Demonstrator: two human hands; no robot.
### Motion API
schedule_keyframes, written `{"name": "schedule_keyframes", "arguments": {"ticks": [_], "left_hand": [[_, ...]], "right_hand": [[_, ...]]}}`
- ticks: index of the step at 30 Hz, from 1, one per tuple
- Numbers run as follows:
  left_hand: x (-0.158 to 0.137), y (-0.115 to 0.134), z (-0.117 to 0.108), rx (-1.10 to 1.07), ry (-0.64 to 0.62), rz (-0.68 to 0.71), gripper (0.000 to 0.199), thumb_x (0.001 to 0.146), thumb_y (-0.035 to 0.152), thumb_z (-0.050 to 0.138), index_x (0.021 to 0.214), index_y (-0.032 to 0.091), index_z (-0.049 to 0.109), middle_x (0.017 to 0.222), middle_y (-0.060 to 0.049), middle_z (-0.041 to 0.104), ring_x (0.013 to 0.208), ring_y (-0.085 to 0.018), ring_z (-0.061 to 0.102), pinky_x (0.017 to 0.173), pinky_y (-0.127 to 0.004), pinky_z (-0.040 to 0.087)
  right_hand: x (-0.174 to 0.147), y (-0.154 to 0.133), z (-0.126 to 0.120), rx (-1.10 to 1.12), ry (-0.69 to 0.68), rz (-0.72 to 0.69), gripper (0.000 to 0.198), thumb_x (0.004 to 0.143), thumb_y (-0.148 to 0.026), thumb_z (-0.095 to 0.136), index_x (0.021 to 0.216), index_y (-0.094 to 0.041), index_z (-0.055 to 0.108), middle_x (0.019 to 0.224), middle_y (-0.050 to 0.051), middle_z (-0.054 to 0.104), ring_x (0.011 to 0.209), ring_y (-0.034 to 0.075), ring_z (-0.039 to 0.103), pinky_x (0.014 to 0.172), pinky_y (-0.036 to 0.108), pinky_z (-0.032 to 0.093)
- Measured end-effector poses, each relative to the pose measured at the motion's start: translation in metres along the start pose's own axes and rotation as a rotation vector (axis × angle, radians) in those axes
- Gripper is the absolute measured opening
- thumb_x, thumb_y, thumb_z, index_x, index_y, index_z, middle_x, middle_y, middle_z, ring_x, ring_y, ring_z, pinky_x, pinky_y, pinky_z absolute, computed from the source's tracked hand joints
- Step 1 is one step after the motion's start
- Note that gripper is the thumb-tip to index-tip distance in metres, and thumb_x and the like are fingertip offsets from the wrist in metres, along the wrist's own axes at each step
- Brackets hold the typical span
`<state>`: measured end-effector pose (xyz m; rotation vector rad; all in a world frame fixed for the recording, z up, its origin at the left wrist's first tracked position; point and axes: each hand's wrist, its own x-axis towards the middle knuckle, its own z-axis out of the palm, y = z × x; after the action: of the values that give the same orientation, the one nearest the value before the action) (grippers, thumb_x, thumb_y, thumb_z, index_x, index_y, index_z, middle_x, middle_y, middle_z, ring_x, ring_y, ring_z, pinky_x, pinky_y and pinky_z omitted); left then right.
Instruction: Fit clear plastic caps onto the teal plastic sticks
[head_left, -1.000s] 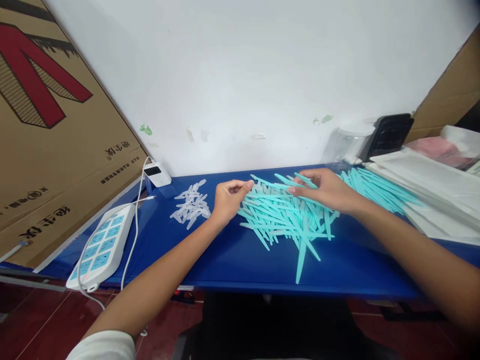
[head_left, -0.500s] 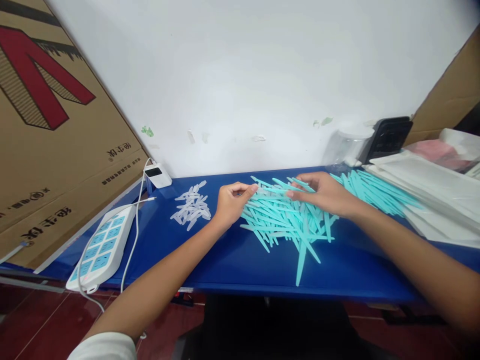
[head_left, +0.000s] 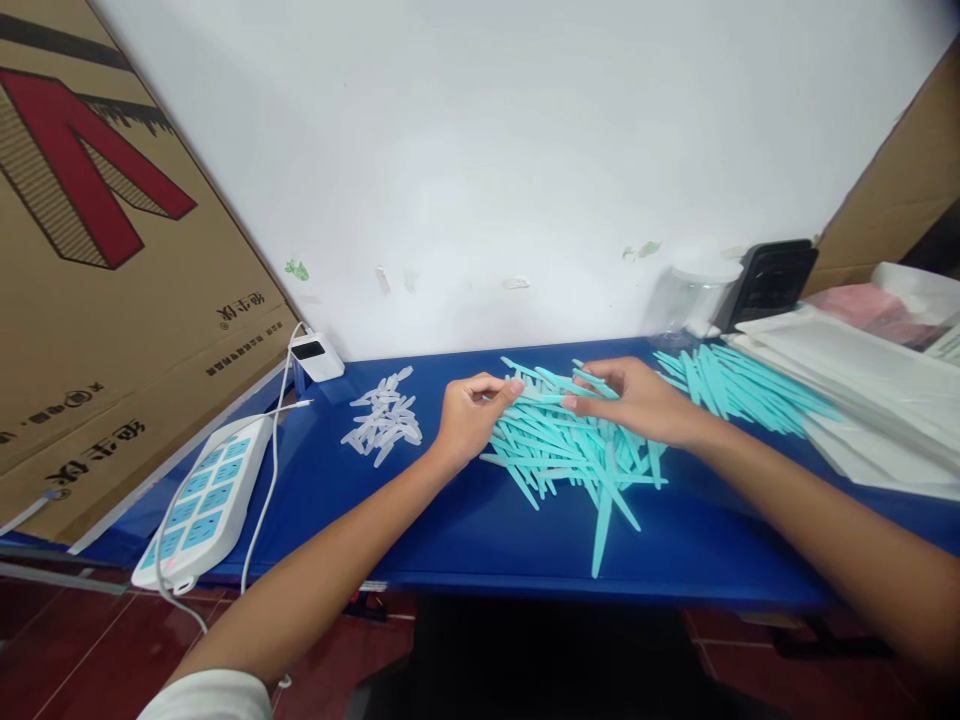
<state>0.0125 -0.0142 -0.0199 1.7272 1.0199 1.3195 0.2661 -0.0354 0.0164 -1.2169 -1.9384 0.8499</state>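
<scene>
A loose heap of slim turquoise sticks [head_left: 559, 470] lies on the blue table, some with pale, see-through ends. Above its far side, my left hand [head_left: 472, 415] pinches the left end of one turquoise stick [head_left: 544, 399] between thumb and forefinger. At the other end of that stick, my right hand [head_left: 637, 400] closes thumb and fingers around it. A pale translucent part seems to sit under the left fingertips, too small to make out. To the left of the heap is a small pile of translucent sleeve-like pieces [head_left: 384, 415].
More turquoise sticks [head_left: 739, 385] lie in a bundle at right, beside white bags [head_left: 870, 370]. Behind them stand a clear jar [head_left: 699, 300] and a black object [head_left: 772, 285]. At left are a power strip [head_left: 206, 505], cables, a white device [head_left: 318, 357] and a cardboard box [head_left: 150, 330].
Both hands have shifted slightly nearer each other along the stick, with the gap between fingertips a little smaller. The camera view has tilted slightly. The piles look the same.
</scene>
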Motion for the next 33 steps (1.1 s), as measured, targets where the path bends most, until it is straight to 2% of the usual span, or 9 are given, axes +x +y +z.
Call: {"name": "schedule_keyframes", "arguments": {"ticks": [4, 8, 11, 19, 26, 29, 31, 33], "left_hand": [[0.001, 0.000, -0.001, 0.006, 0.020, 0.001, 0.038, 0.086, 0.055, 0.077, 0.080, 0.018, 0.081, 0.077, -0.004, 0.070, 0.066, -0.015, 0.056, 0.060, -0.029, 0.042], [0.004, 0.001, -0.005, -0.008, 0.078, -0.025, 0.038, 0.085, 0.054, 0.079, 0.077, 0.017, 0.079, 0.073, -0.003, 0.067, 0.064, -0.013, 0.054, 0.062, -0.029, 0.043], [0.005, 0.002, -0.005, -0.022, 0.083, -0.033, 0.040, 0.084, 0.054, 0.079, 0.076, 0.016, 0.079, 0.071, -0.003, 0.065, 0.063, -0.013, 0.053, 0.061, -0.028, 0.043], [0.002, -0.001, -0.002, -0.019, 0.034, -0.005, 0.039, 0.085, 0.054, 0.079, 0.079, 0.016, 0.080, 0.073, -0.003, 0.065, 0.063, -0.012, 0.052, 0.058, -0.027, 0.041], [-0.005, 0.007, 0.009, -0.109, -0.016, -0.043, 0.040, 0.082, 0.053, 0.081, 0.072, 0.015, 0.074, 0.069, -0.002, 0.060, 0.061, -0.012, 0.052, 0.057, -0.027, 0.040], [-0.003, 0.008, 0.009, -0.075, -0.006, -0.028, 0.040, 0.083, 0.053, 0.080, 0.074, 0.015, 0.075, 0.069, -0.002, 0.062, 0.061, -0.012, 0.052, 0.057, -0.027, 0.040], [0.000, 0.006, 0.005, -0.027, 0.024, -0.020, 0.040, 0.084, 0.054, 0.079, 0.075, 0.015, 0.076, 0.069, -0.003, 0.064, 0.061, -0.012, 0.051, 0.057, -0.027, 0.039], [0.004, 0.002, -0.001, 0.023, 0.060, -0.033, 0.041, 0.085, 0.055, 0.078, 0.074, 0.015, 0.076, 0.068, -0.003, 0.065, 0.061, -0.013, 0.051, 0.057, -0.028, 0.039]], "right_hand": [[-0.001, -0.002, -0.005, -0.016, -0.001, 0.006, 0.050, 0.078, -0.070, 0.077, 0.070, -0.023, 0.061, 0.069, 0.001, 0.057, 0.065, 0.018, 0.051, 0.062, 0.033, 0.039], [-0.001, 0.000, -0.015, -0.044, 0.066, 0.028, 0.044, 0.079, -0.064, 0.078, 0.072, -0.023, 0.064, 0.066, 0.001, 0.056, 0.067, 0.020, 0.054, 0.061, 0.033, 0.038], [-0.001, 0.001, -0.017, -0.048, 0.055, 0.023, 0.042, 0.080, -0.063, 0.077, 0.072, -0.023, 0.065, 0.068, 0.001, 0.056, 0.069, 0.020, 0.055, 0.062, 0.032, 0.038], [-0.002, -0.005, -0.007, -0.023, 0.032, -0.003, 0.053, 0.076, -0.072, 0.077, 0.068, -0.022, 0.060, 0.063, 0.000, 0.052, 0.066, 0.019, 0.052, 0.062, 0.033, 0.040], [-0.002, -0.004, 0.003, 0.043, 0.008, -0.046, 0.048, 0.079, -0.068, 0.078, 0.076, -0.021, 0.067, 0.080, 0.004, 0.066, 0.081, 0.023, 0.060, 0.076, 0.036, 0.045], [-0.001, -0.001, 0.002, 0.067, -0.009, -0.021, 0.049, 0.081, -0.069, 0.076, 0.076, -0.021, 0.065, 0.078, 0.003, 0.065, 0.078, 0.021, 0.059, 0.075, 0.035, 0.045], [0.001, 0.002, -0.001, 0.043, 0.013, 0.013, 0.048, 0.085, -0.069, 0.071, 0.080, -0.022, 0.066, 0.079, 0.003, 0.067, 0.076, 0.021, 0.060, 0.073, 0.034, 0.045], [0.004, 0.006, -0.005, -0.002, 0.091, 0.038, 0.046, 0.089, -0.068, 0.066, 0.086, -0.022, 0.067, 0.085, 0.004, 0.070, 0.078, 0.021, 0.061, 0.073, 0.034, 0.046]]}}
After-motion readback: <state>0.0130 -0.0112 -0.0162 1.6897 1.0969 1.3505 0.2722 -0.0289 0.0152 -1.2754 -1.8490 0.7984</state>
